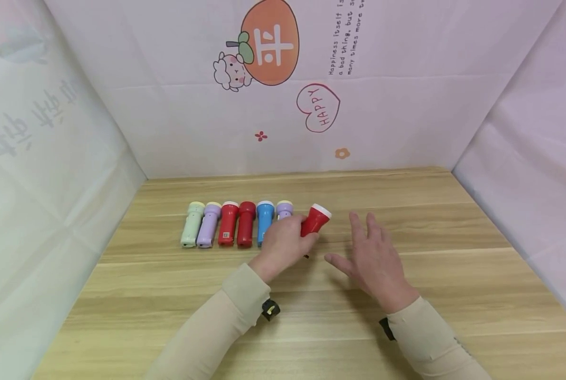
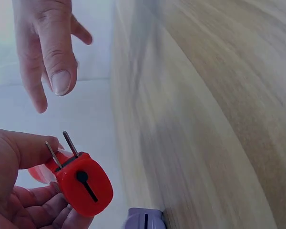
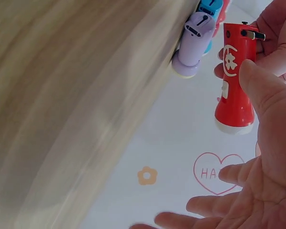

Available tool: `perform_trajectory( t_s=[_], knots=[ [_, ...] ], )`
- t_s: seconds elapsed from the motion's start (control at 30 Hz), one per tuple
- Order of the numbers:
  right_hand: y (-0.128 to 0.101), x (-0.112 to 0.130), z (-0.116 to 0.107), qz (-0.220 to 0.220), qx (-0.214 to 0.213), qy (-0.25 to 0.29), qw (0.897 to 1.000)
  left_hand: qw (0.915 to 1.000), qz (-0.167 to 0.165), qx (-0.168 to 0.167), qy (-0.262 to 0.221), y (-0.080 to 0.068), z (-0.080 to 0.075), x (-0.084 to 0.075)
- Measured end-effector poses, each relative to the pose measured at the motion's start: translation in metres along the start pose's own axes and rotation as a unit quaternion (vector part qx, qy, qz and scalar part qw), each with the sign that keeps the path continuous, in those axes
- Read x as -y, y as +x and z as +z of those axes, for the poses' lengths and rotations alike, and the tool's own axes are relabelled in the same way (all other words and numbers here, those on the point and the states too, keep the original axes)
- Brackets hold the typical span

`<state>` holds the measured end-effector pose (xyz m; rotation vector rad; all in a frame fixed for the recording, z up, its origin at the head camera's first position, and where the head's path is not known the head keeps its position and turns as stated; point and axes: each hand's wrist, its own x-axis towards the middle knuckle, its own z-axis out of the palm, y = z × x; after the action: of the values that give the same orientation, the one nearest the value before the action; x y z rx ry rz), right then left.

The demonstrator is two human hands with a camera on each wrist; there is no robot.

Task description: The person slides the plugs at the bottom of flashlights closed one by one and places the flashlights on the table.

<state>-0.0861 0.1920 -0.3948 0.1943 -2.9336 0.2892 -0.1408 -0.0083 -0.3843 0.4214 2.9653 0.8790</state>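
Sleeved forearms reach over the tabletop (image 1: 406,295), left hand (image 1: 283,245) gripping the red flashlight (image 1: 315,220) just right of the row, right hand (image 1: 373,258) spread beside; probably light, rigid plastic, best held mid-barrel.

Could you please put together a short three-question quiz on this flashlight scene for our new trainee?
1. True or false: the left hand grips the red flashlight.
2. How many flashlights lie in the row on the table?
3. The right hand is: A) open beside the red flashlight; B) gripping a blue flashlight; C) out of view.

Key: 1 true; 2 six; 3 A.
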Motion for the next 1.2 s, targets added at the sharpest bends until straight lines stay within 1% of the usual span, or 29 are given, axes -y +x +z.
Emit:
perform_trajectory(
  t_s=[0.1, 0.17, 0.27, 0.4, 0.47, 0.6, 0.83, 0.9, 1.0, 1.2],
  knots=[
    [0.001, 0.004, -0.001, 0.012, 0.018, 0.022, 1.0, 0.9997, -0.006, -0.004, -0.024, -0.001, -0.002, 0.003],
    [0.001, 0.006, -0.002, 0.015, 0.024, 0.027, 0.999, 0.999, -0.009, -0.007, -0.042, -0.003, -0.004, 0.005],
    [0.001, 0.008, -0.003, 0.011, 0.027, 0.03, 0.999, 0.9964, -0.016, -0.006, -0.083, -0.005, -0.006, 0.006],
    [0.0, 0.01, -0.003, -0.001, 0.02, 0.034, 0.999, 0.9901, -0.027, -0.003, -0.138, -0.006, -0.008, 0.008],
    [0.0, 0.011, -0.002, -0.007, 0.018, 0.036, 0.999, 0.9869, -0.032, -0.004, -0.158, -0.007, -0.009, 0.01],
    [0.001, 0.013, -0.002, -0.012, 0.018, 0.042, 0.999, 0.9807, -0.041, -0.005, -0.191, -0.007, -0.01, 0.011],
    [0.001, 0.016, -0.002, -0.025, 0.008, 0.049, 0.998, 0.97, -0.061, -0.007, -0.235, -0.008, -0.011, 0.014],
    [0.001, 0.017, -0.002, -0.03, 0.002, 0.051, 0.998, 0.9641, -0.068, -0.006, -0.257, -0.008, -0.011, 0.015],
    [0.001, 0.019, -0.001, -0.038, -0.007, 0.055, 0.998, 0.9529, -0.076, -0.006, -0.294, -0.008, -0.011, 0.016],
    [0.001, 0.022, -0.001, -0.044, -0.014, 0.06, 0.997, 0.9198, -0.089, 0.002, -0.382, -0.008, -0.01, 0.017]
  ],
)
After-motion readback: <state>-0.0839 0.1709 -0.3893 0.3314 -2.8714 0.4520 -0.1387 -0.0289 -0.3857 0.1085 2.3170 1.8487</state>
